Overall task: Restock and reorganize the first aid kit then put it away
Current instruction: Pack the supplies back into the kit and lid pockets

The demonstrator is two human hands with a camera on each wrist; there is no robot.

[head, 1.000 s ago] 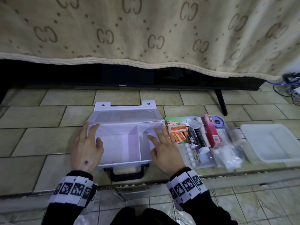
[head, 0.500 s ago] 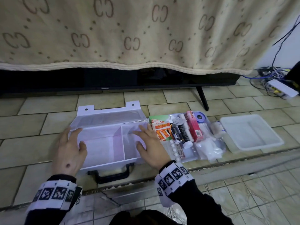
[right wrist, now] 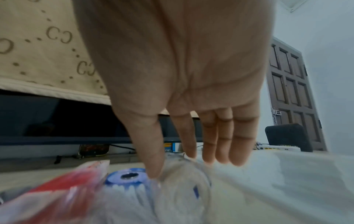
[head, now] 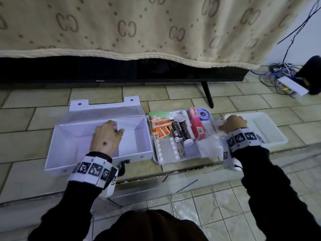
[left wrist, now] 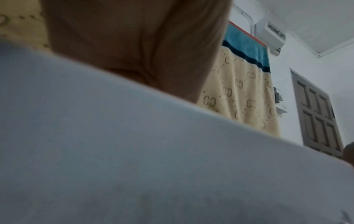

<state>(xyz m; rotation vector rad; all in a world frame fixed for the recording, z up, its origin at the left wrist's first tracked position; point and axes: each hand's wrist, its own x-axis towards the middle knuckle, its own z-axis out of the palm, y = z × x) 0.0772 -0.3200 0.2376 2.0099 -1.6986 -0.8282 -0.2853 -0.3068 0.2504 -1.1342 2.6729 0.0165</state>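
Head: high, looking down at the floor [head: 97,173].
Left wrist: low, pressed against the white box [left wrist: 134,151].
Right wrist: close behind the fingers [right wrist: 222,136].
Shared: the patterned cloth [head: 156,23].

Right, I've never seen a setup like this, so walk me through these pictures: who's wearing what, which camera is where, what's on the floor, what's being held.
No machine here: a person works bare-handed, with patterned marker bands on both wrists. The big picture comes from a head camera looking down; the other two come from wrist cameras looking along each hand.

On the tiled floor lies an open white plastic first aid case, nothing visible inside it. The left hand rests in it, fingers bent near the divider; its wrist view shows mostly blurred white plastic.

Beside the case lies a clear sheet of supplies: orange sachets, dark tubes, a pink carton, a blue tape roll, white pill strips. Further right sits a white plastic tray.

The right hand reaches down, fingers straight, touching a small clear wrapped roll; it isn't gripped yet.
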